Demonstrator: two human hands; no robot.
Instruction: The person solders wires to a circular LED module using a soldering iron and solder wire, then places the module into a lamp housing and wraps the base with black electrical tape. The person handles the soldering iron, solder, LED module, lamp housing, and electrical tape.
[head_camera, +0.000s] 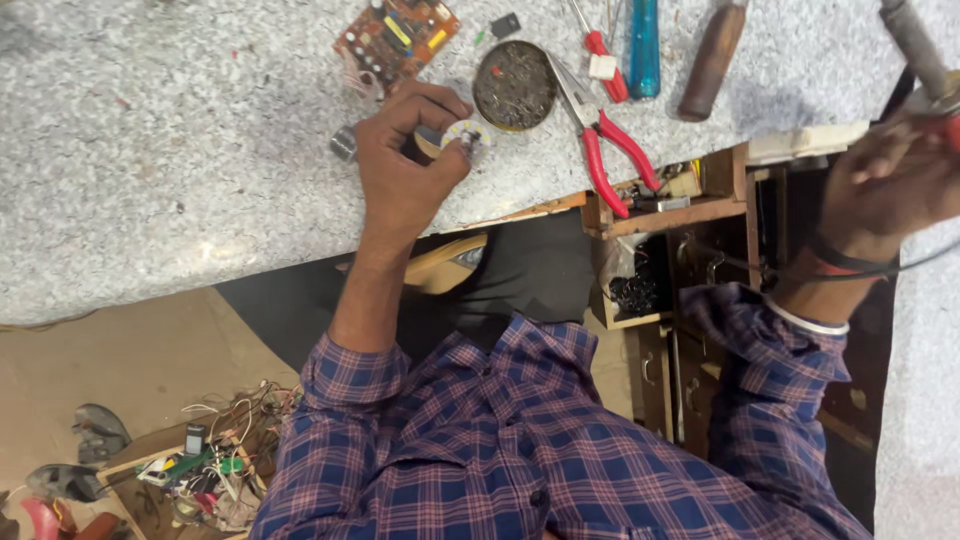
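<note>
My left hand (405, 160) rests on the speckled grey worktop (180, 150) and pinches a small round white disc board (466, 136) between thumb and fingers. My right hand (890, 180) is raised at the right edge, closed around the handle of a soldering iron (915, 45) whose dark cable loops past my wrist. A round tin of dark paste (514, 85) sits just beyond the disc. A brown circuit board (395, 38) lies further back on the worktop.
Red-handled pliers (605, 150), a blue-handled screwdriver (644, 45), a small red screwdriver (600, 50) and a brown wooden handle (712, 60) lie on the worktop. An open wooden drawer unit (700, 210) holds small parts. Wires and scrap (205, 465) lie on the floor.
</note>
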